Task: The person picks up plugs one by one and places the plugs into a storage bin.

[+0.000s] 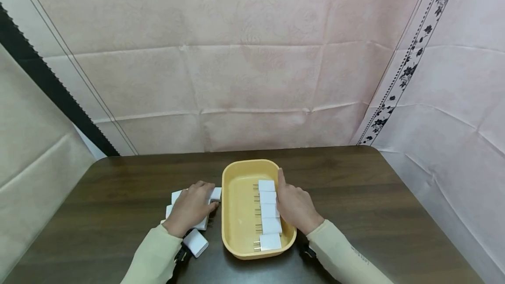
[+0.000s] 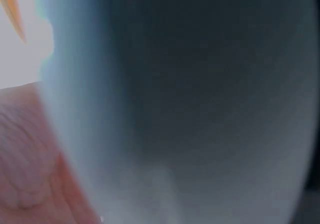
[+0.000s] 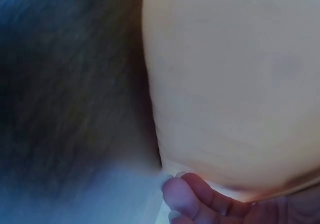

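A yellow tray (image 1: 238,205) stands on the table. Along its right side lies a column of white charger plugs (image 1: 269,210), prongs pointing left. Left of the tray, my left hand (image 1: 189,208) reaches over more white plugs; one white plug (image 1: 215,193) shows between its index finger and thumb. Under the left wrist another white plug (image 1: 196,242) lies apart. My right hand (image 1: 296,207) grips the tray's right side, index finger stretched along the rim. Curled fingertips (image 3: 181,196) show beside a pale surface in the right wrist view. A blurred grey-white shape (image 2: 200,109) fills most of the left wrist view.
The brown wooden table (image 1: 138,187) has rounded far corners. Pale cloth (image 1: 252,78) hangs behind it and at both sides, with a dark strip at left and a floral border at right.
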Demonstrator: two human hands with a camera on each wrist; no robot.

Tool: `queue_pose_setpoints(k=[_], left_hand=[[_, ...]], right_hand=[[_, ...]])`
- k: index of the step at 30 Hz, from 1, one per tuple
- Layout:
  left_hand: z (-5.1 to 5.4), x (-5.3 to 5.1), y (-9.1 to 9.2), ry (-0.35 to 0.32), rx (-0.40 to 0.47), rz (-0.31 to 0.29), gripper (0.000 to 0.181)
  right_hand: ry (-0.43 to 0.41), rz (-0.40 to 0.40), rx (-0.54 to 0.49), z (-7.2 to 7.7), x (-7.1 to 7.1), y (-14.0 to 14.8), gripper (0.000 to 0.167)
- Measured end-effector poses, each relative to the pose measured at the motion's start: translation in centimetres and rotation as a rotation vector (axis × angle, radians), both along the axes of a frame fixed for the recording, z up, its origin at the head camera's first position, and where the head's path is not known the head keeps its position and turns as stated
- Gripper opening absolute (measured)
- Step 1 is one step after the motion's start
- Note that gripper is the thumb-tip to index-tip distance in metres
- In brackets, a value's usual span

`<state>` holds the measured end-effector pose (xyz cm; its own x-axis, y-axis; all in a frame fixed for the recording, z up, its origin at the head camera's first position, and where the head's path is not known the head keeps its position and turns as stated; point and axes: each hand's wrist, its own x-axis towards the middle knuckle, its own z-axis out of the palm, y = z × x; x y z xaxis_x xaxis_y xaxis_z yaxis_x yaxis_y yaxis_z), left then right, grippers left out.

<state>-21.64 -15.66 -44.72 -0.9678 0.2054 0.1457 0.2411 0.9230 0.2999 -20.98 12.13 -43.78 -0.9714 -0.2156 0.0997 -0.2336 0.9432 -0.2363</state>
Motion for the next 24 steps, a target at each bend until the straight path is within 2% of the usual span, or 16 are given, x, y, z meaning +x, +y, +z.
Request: queue_pose_setpoints(k=[11, 16, 24], left_hand=[[0.39, -0.43, 0.56, -0.062, -0.012, 0.001, 0.050], [0.42, -0.35, 0.64, -0.101, 0.010, 0.026, 0.049], [0.20, -0.49, 0.63, -0.071, 0.018, 0.038, 0.044]], right_hand=[[0.018, 0.017, 0.011, -0.01, 0.11, 0.07, 0.074], [0.004, 0.012, 0.001, -0.08, 0.30, 0.03, 0.073], [-0.002, 0.005, 0.006, 0.03, 0.20, -0.05, 0.074]])
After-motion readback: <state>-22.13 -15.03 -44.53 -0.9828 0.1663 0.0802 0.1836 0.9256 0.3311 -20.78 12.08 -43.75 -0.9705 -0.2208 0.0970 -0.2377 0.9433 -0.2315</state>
